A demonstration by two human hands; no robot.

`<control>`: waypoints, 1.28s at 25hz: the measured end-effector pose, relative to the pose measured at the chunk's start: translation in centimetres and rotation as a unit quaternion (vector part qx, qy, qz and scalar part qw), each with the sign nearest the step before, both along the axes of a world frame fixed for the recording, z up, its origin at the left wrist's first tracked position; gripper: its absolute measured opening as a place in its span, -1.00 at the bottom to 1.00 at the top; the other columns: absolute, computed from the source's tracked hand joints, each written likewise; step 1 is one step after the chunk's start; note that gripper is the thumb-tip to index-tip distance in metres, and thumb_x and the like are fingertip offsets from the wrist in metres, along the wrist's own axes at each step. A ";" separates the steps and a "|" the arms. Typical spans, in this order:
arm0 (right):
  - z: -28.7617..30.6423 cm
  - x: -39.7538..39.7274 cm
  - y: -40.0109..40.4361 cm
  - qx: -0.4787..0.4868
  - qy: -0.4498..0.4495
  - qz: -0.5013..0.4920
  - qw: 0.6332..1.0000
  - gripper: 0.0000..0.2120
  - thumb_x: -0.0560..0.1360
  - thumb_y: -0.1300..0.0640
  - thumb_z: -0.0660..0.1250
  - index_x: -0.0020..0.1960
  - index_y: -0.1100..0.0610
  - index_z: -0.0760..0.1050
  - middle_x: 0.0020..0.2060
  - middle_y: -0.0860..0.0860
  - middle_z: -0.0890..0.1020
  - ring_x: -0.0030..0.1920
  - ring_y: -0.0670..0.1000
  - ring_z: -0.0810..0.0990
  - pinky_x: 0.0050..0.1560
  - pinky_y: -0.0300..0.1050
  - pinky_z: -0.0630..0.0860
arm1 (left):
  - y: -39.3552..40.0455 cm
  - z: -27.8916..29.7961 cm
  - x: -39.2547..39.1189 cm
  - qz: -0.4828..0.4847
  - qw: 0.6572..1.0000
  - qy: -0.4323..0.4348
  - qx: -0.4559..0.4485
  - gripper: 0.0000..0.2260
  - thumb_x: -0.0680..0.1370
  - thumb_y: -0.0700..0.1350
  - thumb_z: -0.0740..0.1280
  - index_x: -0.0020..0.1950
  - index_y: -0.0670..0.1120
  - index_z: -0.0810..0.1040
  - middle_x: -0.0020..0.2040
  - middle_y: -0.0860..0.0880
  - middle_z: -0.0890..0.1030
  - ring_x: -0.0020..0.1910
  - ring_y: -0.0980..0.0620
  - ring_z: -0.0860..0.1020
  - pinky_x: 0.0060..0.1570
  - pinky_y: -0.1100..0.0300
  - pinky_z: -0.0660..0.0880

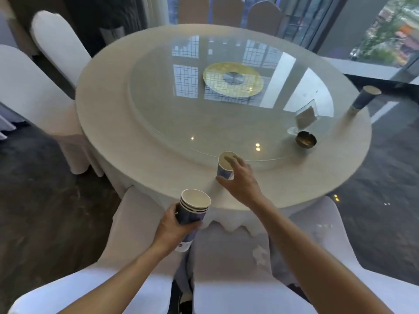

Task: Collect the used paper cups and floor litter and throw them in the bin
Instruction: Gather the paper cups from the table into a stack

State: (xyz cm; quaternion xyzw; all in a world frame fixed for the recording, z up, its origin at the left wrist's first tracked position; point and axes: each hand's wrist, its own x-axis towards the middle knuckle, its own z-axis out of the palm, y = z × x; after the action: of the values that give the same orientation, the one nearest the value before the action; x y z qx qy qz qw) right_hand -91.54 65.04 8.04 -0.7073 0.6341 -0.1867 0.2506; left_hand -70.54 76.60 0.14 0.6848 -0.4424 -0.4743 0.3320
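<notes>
My left hand (173, 225) is shut around a stack of nested blue paper cups (192, 209), held above the near chairs in front of the table. A single blue paper cup (223, 166) stands upright near the front edge of the round table (158, 168). My right hand (240, 175) is wrapped around this cup, thumb on its near side and fingers over its rim. Another blue paper cup (365, 97) stands at the table's far right edge, away from both hands.
A glass turntable (181, 114) covers the table's middle, with a gold disc (232, 79) at its centre. A dark ashtray (305, 138) and a clear card holder (305, 118) stand at the right. White-covered chairs (249, 268) surround the table. The floor is dark carpet.
</notes>
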 end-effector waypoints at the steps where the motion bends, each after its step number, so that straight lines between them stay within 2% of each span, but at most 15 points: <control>1: -0.3 -0.2 -1.6 0.010 0.041 0.009 0.999 -0.27 0.49 -0.08 0.46 0.58 -0.07 0.26 0.61 0.04 0.22 0.54 0.20 0.22 0.45 0.13 0.32 | -0.5 -0.4 -0.2 0.004 1.000 0.001 0.000 -0.50 0.30 -0.12 0.69 0.13 0.03 0.54 0.02 0.15 0.64 0.01 0.12 0.62 -0.17 0.31 0.49; 3: -1.5 -0.7 -4.5 0.031 0.125 0.021 0.991 -0.19 0.48 -0.15 0.44 0.62 -0.17 0.12 0.67 0.00 0.02 0.63 0.22 -0.02 0.56 0.20 0.16 | -1.7 -1.5 -0.7 0.000 1.000 0.006 0.010 -0.52 0.30 -0.13 0.69 0.06 0.10 0.52 0.02 0.16 0.64 0.01 0.15 0.62 -0.16 0.30 0.49; 5: -2.7 -0.8 -6.2 0.043 0.172 0.038 0.983 -0.18 0.49 -0.17 0.42 0.62 -0.21 0.08 0.67 -0.04 -0.08 0.65 0.23 -0.14 0.58 0.27 0.07 | -2.2 -2.2 -1.0 -0.003 1.000 0.011 0.019 -0.51 0.29 -0.08 0.70 0.05 0.14 0.52 0.04 0.13 0.67 0.04 0.13 0.64 -0.10 0.20 0.55; 7: -4.0 -0.7 -7.7 0.053 0.195 0.054 0.978 -0.16 0.49 -0.16 0.42 0.63 -0.22 0.04 0.67 -0.02 -0.15 0.64 0.25 -0.19 0.57 0.32 0.05 | -2.6 -3.0 -1.4 -0.006 1.000 0.008 0.030 -0.49 0.27 -0.03 0.70 0.10 0.11 0.53 0.06 0.12 0.67 0.04 0.13 0.65 -0.07 0.15 0.58; 10: -5.8 -0.5 -9.6 0.084 0.210 0.059 0.972 -0.12 0.49 -0.14 0.43 0.64 -0.20 -0.02 0.66 0.05 -0.20 0.63 0.28 -0.21 0.56 0.35 0.04 | -3.6 -3.7 -1.6 -0.019 0.999 0.005 0.041 -0.46 0.26 0.01 0.69 0.13 0.05 0.54 0.05 0.15 0.67 0.05 0.16 0.64 -0.13 0.26 0.54; 12: -6.9 -0.5 -10.3 0.106 0.205 0.058 0.971 -0.11 0.50 -0.12 0.43 0.65 -0.17 -0.03 0.66 0.09 -0.17 0.63 0.31 -0.18 0.57 0.34 0.05 | -4.0 -4.2 -1.6 -0.032 0.998 0.001 0.046 -0.44 0.22 0.07 0.67 0.13 0.07 0.54 0.06 0.12 0.67 0.05 0.16 0.64 -0.09 0.21 0.57; 14: -7.8 -0.7 -10.3 0.111 0.186 0.061 0.974 -0.16 0.53 -0.08 0.41 0.65 -0.12 0.01 0.66 0.14 -0.07 0.62 0.33 -0.09 0.57 0.28 0.10 | -4.3 -4.5 -1.5 -0.037 0.998 -0.005 0.046 -0.43 0.18 0.13 0.64 0.11 0.11 0.53 0.07 0.11 0.66 0.06 0.14 0.64 -0.03 0.10 0.61; 18: -8.3 -1.2 -9.9 0.082 0.132 0.041 0.987 -0.23 0.49 0.00 0.47 0.60 -0.05 0.19 0.53 0.15 0.19 0.48 0.29 0.24 0.35 0.21 0.41 | -4.4 -4.9 -1.7 -0.041 0.998 -0.012 0.043 -0.42 0.16 0.16 0.64 0.11 0.11 0.54 0.06 0.11 0.68 0.07 0.11 0.65 0.02 0.03 0.63; 19: -8.1 -1.3 -9.8 0.087 0.126 0.041 0.987 -0.23 0.47 0.01 0.49 0.58 -0.06 0.21 0.50 0.14 0.20 0.44 0.27 0.29 0.30 0.20 0.46 | -4.5 -4.9 -1.8 -0.041 0.998 -0.009 0.043 -0.43 0.17 0.14 0.65 0.11 0.12 0.54 0.06 0.12 0.68 0.08 0.11 0.65 0.01 0.05 0.63; 21: -7.9 -1.7 -9.2 0.097 0.116 0.046 0.988 -0.20 0.44 0.01 0.52 0.58 -0.03 0.22 0.46 0.13 0.24 0.40 0.25 0.34 0.26 0.16 0.48 | -4.6 -4.7 -2.0 -0.043 0.998 0.003 0.036 -0.46 0.22 0.04 0.69 0.10 0.15 0.53 0.08 0.14 0.68 0.10 0.12 0.65 -0.04 0.22 0.61; 24: -7.8 -2.6 -7.1 0.079 0.075 0.033 0.994 -0.09 0.39 -0.01 0.56 0.59 0.13 0.17 0.42 0.17 0.33 0.37 0.23 0.37 0.29 0.10 0.42 | -4.9 -3.5 -2.1 -0.042 0.999 0.013 -0.006 -0.43 0.28 -0.08 0.70 0.19 0.14 0.53 0.13 0.15 0.66 0.11 0.20 0.63 -0.07 0.43 0.52; 28: -7.5 -4.3 -3.7 0.049 0.068 0.012 0.996 -0.01 0.34 -0.09 0.60 0.57 0.22 0.17 0.32 0.18 0.44 0.29 0.21 0.41 0.28 0.07 0.43 | -6.1 -1.3 -2.4 -0.033 0.997 0.023 -0.064 -0.38 0.27 -0.03 0.70 0.25 0.06 0.53 0.17 0.09 0.66 0.13 0.15 0.64 -0.05 0.41 0.52; 32: -6.5 -6.4 -0.6 0.048 0.062 0.011 0.997 -0.09 0.33 -0.06 0.60 0.53 0.14 0.22 0.34 0.11 0.42 0.26 0.16 0.46 0.19 -0.01 0.49 | -7.3 1.3 -4.4 -0.033 0.992 0.056 -0.110 -0.39 0.28 -0.11 0.70 0.26 0.00 0.53 0.15 0.10 0.67 0.13 0.17 0.64 -0.01 0.38 0.53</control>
State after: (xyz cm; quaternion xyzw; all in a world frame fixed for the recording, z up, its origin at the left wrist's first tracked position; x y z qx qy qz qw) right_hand -97.89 64.47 1.57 -0.7117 0.6488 -0.1093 0.2462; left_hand -74.96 69.27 1.43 0.6019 -0.4947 -0.4711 0.4136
